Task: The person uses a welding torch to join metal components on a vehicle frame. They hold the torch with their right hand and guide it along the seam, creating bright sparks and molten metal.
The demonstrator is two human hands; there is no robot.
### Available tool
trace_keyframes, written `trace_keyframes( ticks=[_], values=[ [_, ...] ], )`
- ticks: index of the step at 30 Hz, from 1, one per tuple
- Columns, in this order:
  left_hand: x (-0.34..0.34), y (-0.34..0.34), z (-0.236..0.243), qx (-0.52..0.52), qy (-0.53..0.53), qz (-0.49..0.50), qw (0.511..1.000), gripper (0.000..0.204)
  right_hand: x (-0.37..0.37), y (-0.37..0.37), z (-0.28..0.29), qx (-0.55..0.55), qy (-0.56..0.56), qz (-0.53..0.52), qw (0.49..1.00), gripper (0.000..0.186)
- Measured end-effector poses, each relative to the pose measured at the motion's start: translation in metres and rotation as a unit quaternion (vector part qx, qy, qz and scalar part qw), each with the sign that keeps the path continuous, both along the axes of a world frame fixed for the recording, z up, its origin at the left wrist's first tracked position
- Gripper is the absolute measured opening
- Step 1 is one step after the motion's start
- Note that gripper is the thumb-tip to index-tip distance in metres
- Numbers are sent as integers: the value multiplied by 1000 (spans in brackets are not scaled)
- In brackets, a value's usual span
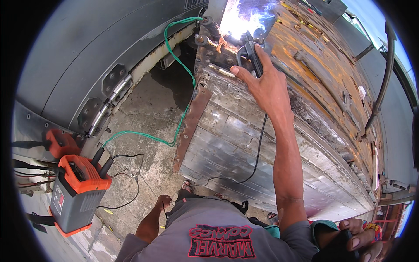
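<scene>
My right hand (pixel 268 87) is stretched forward and grips a black welding electrode holder (pixel 249 56). Its tip meets a bright arc (pixel 238 22), whose glare hides the electrode and the spot being welded. Under the hand is the corner of a worn metal-sided body (pixel 244 126). A black cable (pixel 260 144) hangs from the holder along that side. Low by my hip, my left hand (pixel 164 201) is closed, with a thin dark line beside it; what it holds, if anything, is too small to tell.
An orange and grey welding machine (pixel 83 192) stands at the left. Its green cable (pixel 176 139) runs to the metal near the arc. A hinged grey panel (pixel 96 52) rises at left. The bed (pixel 314 65) is rusty. Another person's hand (pixel 366 242) holds something dark at lower right.
</scene>
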State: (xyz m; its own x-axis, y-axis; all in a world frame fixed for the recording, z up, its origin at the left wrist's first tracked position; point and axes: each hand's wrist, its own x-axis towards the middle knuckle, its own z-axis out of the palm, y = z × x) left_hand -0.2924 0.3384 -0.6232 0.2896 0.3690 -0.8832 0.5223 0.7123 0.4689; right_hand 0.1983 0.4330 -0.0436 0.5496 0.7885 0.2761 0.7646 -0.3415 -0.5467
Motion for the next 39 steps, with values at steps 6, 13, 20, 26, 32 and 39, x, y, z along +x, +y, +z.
trace_keyframes(
  ticks=[6, 13, 20, 26, 32, 39],
  values=[
    [-13, 7, -22, 455, 34, -604, 654, 4, -1, 2, 2, -21, 16, -1, 1000, 104],
    [-12, 13, -24, 473, 49, -622, 622, 11, -3, 4, 1, -16, -35, 3, 999, 100],
    [-13, 16, -20, 272, -33, -418, 866, 16, -3, 5, -4, 25, -91, 27, 995, 94],
    [-4, 11, -11, 59, -8, -208, 976, 25, -8, 9, 0, -8, -120, 9, 993, 94],
    [3, 5, -13, 44, 36, -81, 995, 28, -8, 11, 5, -14, -115, 11, 993, 93],
    [-12, 4, -21, 22, -144, -27, 989, 29, -23, -39, 16, 147, 7, -8, 989, 98]
  ],
)
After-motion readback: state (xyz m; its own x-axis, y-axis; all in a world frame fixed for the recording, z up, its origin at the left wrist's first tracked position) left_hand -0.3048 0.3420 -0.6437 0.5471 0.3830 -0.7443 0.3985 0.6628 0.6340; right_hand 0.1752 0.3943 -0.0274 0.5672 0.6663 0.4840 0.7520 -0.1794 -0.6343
